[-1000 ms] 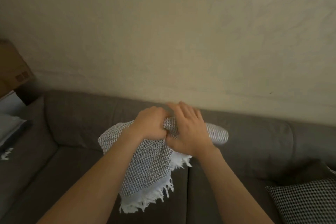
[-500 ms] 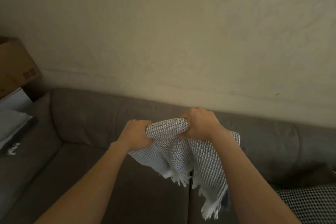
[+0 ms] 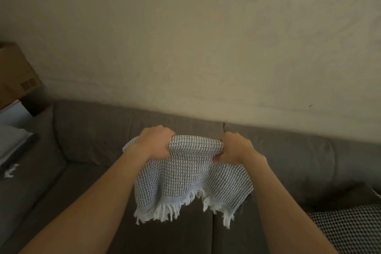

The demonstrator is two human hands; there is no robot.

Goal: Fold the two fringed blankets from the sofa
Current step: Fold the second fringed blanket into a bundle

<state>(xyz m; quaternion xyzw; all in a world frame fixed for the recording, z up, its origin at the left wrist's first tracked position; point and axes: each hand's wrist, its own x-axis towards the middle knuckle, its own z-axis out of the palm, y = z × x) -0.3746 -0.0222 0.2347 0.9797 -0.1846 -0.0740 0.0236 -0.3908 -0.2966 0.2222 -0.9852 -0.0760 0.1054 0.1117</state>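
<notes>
Head: both hands (image 3: 155,143) (image 3: 235,148) grip blanket (image 3: 191,175); fold horizontal, fringe down.

Body in view: two arms only. Left forearm (image 3: 99,198) runs in from lower left of the frame, right forearm (image 3: 288,202) from lower right. Both are bare skin right to the frame edge. Left hand (image 3: 153,142) and right hand (image 3: 236,148), centre frame, bare too. Dim light, fine detail unreadable.
</notes>
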